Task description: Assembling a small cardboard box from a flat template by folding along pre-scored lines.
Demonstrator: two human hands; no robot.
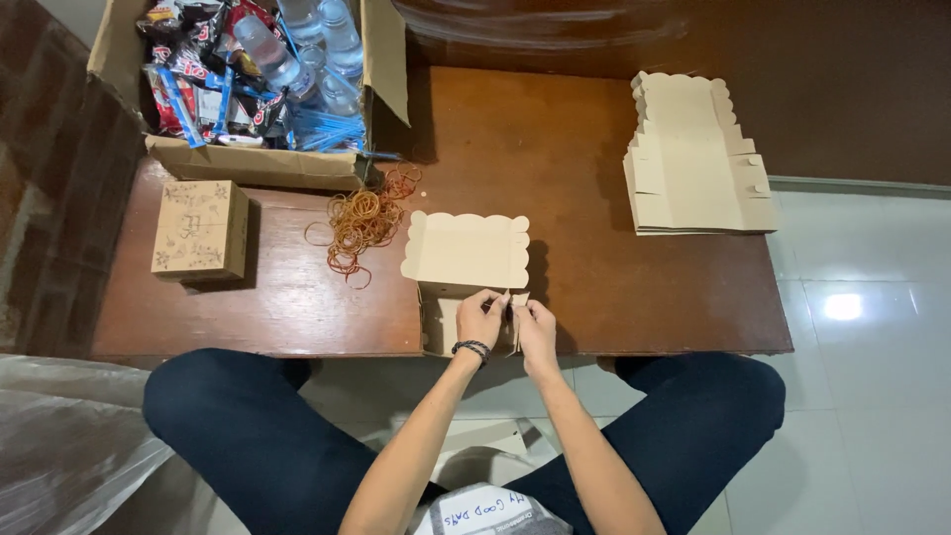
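Note:
A tan cardboard box (464, 253) with a scalloped lid stands open at the near edge of the low wooden table (594, 277). My left hand (480, 317) pinches a flap at the box's right front corner. My right hand (536, 327) pinches the same corner from the right, its fingers touching the left hand's. A dark beaded bracelet sits on my left wrist.
A stack of flat unfolded boxes (693, 159) lies at the right back. A pile of rubber bands (362, 218) lies left of the open box. A closed printed box (200, 230) stands at the left. A large carton (258, 84) holds water bottles and snack packets.

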